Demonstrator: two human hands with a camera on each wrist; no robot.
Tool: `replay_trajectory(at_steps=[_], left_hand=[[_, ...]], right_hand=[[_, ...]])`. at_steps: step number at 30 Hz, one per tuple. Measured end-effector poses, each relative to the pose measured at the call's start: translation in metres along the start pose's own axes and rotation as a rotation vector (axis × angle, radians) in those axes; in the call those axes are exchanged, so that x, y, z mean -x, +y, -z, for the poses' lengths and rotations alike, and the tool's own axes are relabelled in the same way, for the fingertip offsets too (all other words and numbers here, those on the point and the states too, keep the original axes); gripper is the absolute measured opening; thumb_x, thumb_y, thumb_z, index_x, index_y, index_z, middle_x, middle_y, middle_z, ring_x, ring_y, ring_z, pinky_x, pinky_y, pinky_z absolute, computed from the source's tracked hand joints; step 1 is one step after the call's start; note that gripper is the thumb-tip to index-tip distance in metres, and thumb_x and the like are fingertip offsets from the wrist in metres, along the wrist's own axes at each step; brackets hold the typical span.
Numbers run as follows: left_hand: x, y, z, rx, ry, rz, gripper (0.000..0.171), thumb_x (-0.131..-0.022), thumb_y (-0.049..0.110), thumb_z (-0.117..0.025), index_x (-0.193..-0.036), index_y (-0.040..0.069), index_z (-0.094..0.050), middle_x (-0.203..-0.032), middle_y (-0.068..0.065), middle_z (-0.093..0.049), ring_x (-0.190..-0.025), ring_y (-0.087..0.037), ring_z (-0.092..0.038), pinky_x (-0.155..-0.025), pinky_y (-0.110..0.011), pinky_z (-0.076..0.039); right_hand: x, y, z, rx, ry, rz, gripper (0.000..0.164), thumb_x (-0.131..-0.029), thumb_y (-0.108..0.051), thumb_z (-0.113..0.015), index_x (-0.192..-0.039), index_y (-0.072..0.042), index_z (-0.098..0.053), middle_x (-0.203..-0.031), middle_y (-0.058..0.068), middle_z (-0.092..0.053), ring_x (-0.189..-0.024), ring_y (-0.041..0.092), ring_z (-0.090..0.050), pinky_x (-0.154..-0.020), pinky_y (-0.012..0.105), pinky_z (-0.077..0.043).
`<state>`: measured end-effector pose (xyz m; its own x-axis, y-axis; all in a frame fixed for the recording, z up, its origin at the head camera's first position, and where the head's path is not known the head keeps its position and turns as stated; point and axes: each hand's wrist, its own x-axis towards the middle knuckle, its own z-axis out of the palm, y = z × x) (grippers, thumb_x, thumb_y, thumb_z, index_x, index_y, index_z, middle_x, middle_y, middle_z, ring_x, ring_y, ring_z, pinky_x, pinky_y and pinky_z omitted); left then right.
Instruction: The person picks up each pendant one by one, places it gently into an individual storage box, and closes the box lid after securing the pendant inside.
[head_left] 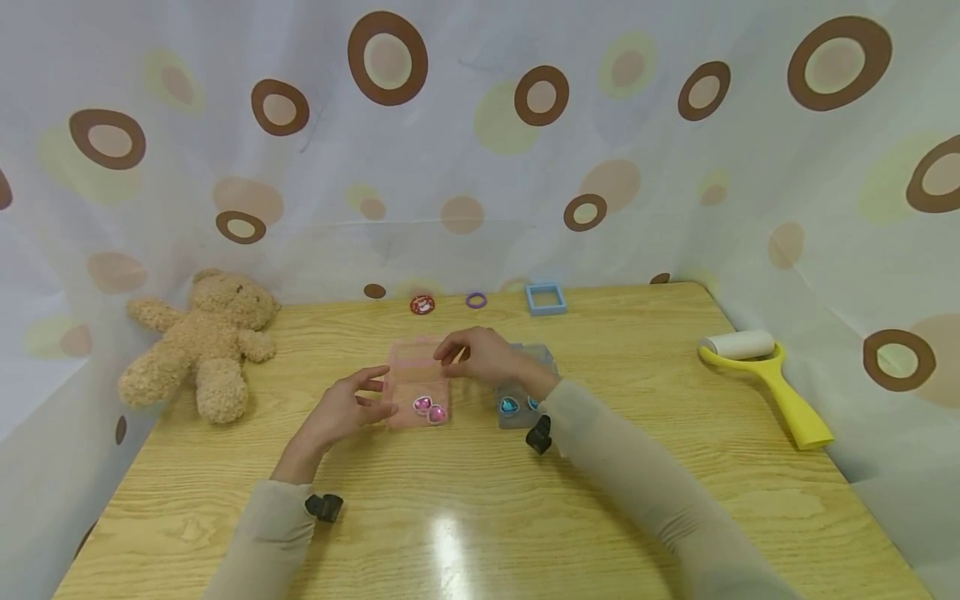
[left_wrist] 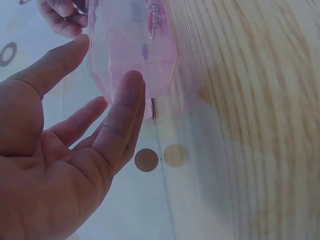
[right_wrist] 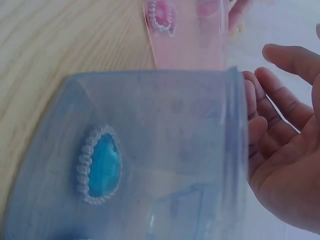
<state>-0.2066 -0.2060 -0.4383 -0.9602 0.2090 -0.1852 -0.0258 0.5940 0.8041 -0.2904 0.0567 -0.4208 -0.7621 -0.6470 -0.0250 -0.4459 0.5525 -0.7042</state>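
Note:
A clear pink box [head_left: 401, 419] stands with its lid [head_left: 411, 352] raised at the back. Inside are two pink gem pieces [head_left: 437, 413] with white beaded rims. My left hand [head_left: 341, 410] is at the box's left side, thumb and fingers spread apart; in the left wrist view its fingertips overlap the pink wall. Over the lid's right edge hovers my right hand [head_left: 483, 354], fingers loosely bent and holding nothing visible. Beneath the right wrist, a clear blue box [head_left: 517, 422] holds two blue gem pieces [head_left: 509, 405], also bead-rimmed. My forearm partly covers this box.
Along the table's back edge lie a red round badge [head_left: 422, 304], a purple ring [head_left: 476, 294] and a light blue square frame [head_left: 546, 310]. A teddy bear [head_left: 198, 346] sits at the left. On the right is a yellow-handled lint roller [head_left: 791, 400]. A dotted curtain surrounds the table.

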Motion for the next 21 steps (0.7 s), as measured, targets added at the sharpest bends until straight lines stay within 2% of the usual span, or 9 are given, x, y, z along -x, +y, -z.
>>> replay_trajectory(at_steps=[5,12,21], left_hand=[[0.000,-0.001,0.000,-0.002,-0.002,0.000,0.068,-0.095,0.020,-0.070,-0.153,0.009,-0.038,-0.142,-0.026,-0.052,-0.118,-0.043,-0.060,-0.087,-0.044,-0.058],[0.000,-0.001,0.000,0.003,-0.003,-0.001,0.068,-0.095,0.020,-0.070,-0.154,0.009,-0.038,-0.142,-0.026,-0.052,-0.117,-0.042,-0.061,-0.087,-0.044,-0.058],[-0.001,-0.002,0.000,0.001,-0.003,-0.006,0.069,-0.095,0.021,-0.070,-0.154,0.009,-0.038,-0.142,-0.026,-0.052,-0.117,-0.042,-0.061,-0.086,-0.043,-0.058]], right_hand=[[-0.002,0.005,0.003,-0.028,0.032,-0.007,0.030,-0.097,-0.027,-0.067,-0.123,-0.011,-0.069,-0.108,-0.001,-0.072,-0.097,0.014,-0.065,-0.087,0.033,-0.055],[-0.007,0.008,0.002,-0.087,0.046,-0.080,0.031,-0.098,-0.027,-0.064,-0.124,-0.010,-0.067,-0.104,0.001,-0.069,-0.088,0.022,-0.067,-0.069,0.028,-0.053],[-0.013,0.014,-0.002,-0.085,0.060,-0.098,0.030,-0.099,-0.026,-0.062,-0.124,-0.010,-0.066,-0.102,0.003,-0.068,-0.086,0.026,-0.068,-0.066,0.027,-0.051]])
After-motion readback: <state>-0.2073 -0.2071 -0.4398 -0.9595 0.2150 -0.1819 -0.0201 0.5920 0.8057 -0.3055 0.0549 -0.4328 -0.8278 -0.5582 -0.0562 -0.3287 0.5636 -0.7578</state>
